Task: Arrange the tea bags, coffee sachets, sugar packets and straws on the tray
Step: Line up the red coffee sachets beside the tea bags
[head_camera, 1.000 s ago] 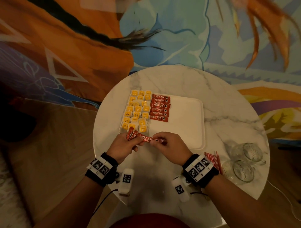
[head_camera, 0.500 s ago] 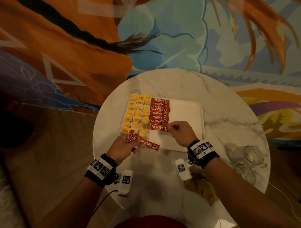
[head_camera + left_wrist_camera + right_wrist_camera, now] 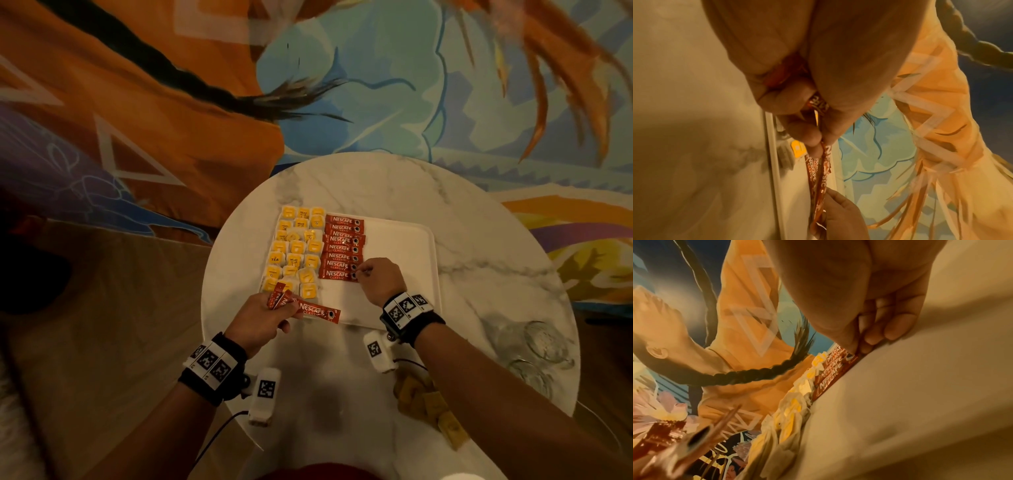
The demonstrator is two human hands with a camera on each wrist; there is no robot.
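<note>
- The white rectangular plastic tray [image 3: 400, 240] sits on the round white marble table [image 3: 462, 219], and its left part is filling up.
- Yellow-tagged tea bags [image 3: 296, 253] lie in three columns along the tray's left side, running from the far edge toward the person.
- Just right of them, a stacked column of red Nescafé coffee sachets [image 3: 342, 250] lies with every long axis running left to right, printed cup marks at the right ends.
- The right hand [image 3: 380, 279] is down on the tray, fingers curled, thumb and fingertips pinching the right end of the nearest sachet in that column; the right wrist view shows the same pinch [image 3: 854, 350] at the sachet's edge.
- The left hand [image 3: 263, 318] hovers at the tray's near-left corner, gripping a small bunch of red spare sachets [image 3: 298, 305] between thumb and curled fingers.
- One of those held sachets sticks out to the right, long axis nearly level, its free end over the tray's near edge; the others poke up and away from the person.
- Brown sugar packets [image 3: 428, 407] lie loose on the table under the right forearm, off the tray.
- Clear glass mugs [image 3: 537, 346] rest at the table's right edge.
</note>
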